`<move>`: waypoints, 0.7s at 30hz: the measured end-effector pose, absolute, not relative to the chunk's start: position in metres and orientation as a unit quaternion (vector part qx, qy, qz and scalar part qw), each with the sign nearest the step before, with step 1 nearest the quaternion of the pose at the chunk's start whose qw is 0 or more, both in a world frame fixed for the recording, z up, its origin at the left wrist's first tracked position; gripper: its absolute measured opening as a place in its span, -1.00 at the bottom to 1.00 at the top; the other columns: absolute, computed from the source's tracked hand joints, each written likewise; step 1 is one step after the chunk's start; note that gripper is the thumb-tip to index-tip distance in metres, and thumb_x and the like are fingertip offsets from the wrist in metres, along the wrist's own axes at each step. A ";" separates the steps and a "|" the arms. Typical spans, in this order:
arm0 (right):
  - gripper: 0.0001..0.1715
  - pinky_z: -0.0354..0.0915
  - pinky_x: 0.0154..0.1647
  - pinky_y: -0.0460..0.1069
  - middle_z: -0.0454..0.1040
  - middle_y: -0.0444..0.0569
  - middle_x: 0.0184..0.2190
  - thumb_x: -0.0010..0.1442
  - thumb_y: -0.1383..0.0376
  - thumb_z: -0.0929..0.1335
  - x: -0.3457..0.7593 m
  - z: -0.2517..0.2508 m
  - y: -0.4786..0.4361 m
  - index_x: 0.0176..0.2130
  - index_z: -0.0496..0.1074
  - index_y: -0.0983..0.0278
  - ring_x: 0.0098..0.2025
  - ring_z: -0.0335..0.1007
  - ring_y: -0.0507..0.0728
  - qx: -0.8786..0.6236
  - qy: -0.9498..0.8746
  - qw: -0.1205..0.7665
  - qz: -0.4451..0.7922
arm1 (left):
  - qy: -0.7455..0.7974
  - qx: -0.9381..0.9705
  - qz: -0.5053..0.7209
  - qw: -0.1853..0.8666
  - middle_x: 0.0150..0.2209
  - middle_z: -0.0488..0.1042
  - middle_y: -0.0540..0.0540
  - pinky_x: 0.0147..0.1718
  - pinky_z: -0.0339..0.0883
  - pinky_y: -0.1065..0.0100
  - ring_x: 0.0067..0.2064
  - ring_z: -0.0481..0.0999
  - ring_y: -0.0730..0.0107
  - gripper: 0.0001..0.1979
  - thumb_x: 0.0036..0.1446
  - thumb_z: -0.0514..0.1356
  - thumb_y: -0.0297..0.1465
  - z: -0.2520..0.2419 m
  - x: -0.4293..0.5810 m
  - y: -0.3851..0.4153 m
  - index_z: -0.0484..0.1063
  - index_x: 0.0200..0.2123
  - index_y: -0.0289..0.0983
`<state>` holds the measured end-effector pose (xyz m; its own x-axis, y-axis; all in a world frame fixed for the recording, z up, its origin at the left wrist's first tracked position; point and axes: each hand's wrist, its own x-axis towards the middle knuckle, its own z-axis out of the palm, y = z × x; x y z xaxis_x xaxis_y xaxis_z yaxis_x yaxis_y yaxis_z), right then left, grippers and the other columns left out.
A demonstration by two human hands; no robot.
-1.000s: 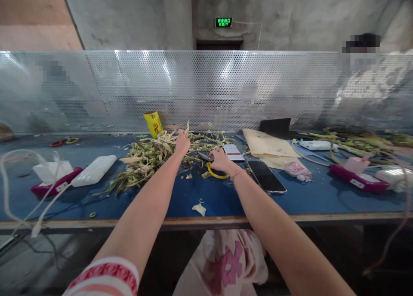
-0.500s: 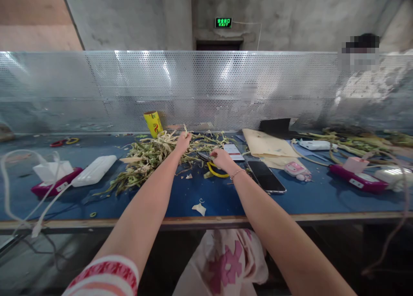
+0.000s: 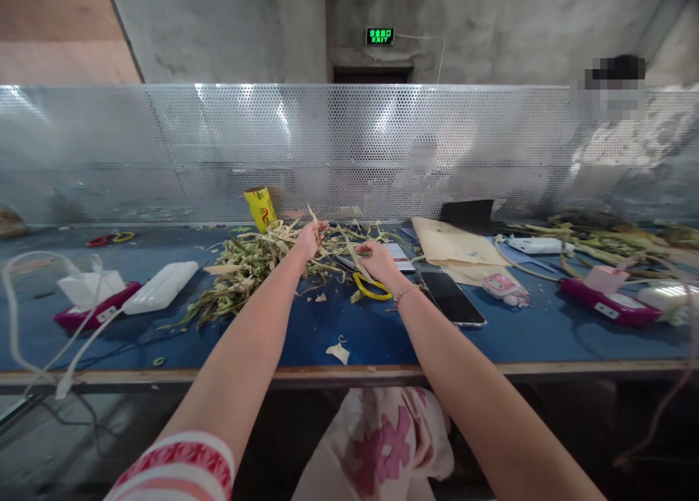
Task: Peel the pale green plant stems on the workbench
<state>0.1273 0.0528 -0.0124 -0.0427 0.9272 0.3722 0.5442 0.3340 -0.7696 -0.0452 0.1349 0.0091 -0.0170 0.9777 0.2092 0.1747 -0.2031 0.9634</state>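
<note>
My left hand point(image 3: 311, 242) is closed in a pinch over the right edge of a heap of dried plant stalks and leaves point(image 3: 248, 264). A pale dried stalk point(image 3: 312, 213) sticks up from its fingers. To the right, my right hand point(image 3: 378, 261) has its fingers curled together at a thin pale strip that looks like another stalk; the fingers partly hide it. Just below that hand lie scissors with yellow handles point(image 3: 373, 291) on the blue tabletop point(image 3: 328, 326), their blades partly covered by plant bits.
Right of my hands lie a black phone point(image 3: 452, 299), a lit phone point(image 3: 400, 256), brown paper point(image 3: 459, 242) and a pink case point(image 3: 503, 288). White power banks and purple power strips point(image 3: 609, 301) with cables flank me. A yellow tube point(image 3: 261, 208) stands before the perforated metal screen point(image 3: 338, 144).
My left hand has turned slightly, its fingers now showing more to the right. My right hand has opened its curl a little and shifted off the scissors' handles.
</note>
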 end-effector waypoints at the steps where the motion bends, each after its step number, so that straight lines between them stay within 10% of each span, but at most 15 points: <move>1: -0.69 0.25 -0.21 -0.08 0.45 -0.03 -0.28 -0.16 0.54 0.23 0.127 -0.013 0.053 -0.34 0.38 0.36 -0.25 0.36 0.04 -0.528 -0.683 0.451 0.225 | 0.492 0.579 0.514 0.398 -0.27 0.46 -0.15 -0.45 0.29 0.39 -0.44 0.38 0.47 -0.59 0.05 -0.20 -0.43 0.009 -0.045 0.134 0.34 -0.16 -0.36; 21: -0.78 0.28 -0.20 -0.05 0.47 -0.07 -0.42 -0.18 0.53 0.27 0.128 -0.023 0.068 -0.45 0.39 0.33 -0.32 0.38 0.03 -0.465 -0.617 0.541 0.331 | 0.400 0.593 0.482 0.506 -0.53 0.25 -0.01 -0.51 0.15 0.47 -0.54 0.22 0.57 -0.74 0.02 0.15 -0.23 0.004 -0.021 0.128 0.42 -0.40 -0.35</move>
<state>0.1282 0.0679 -0.0230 0.0194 0.9326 0.3603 0.2163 0.3479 -0.9122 -0.0210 0.1283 0.0040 0.2154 0.9624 0.1656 -0.0138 -0.1666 0.9859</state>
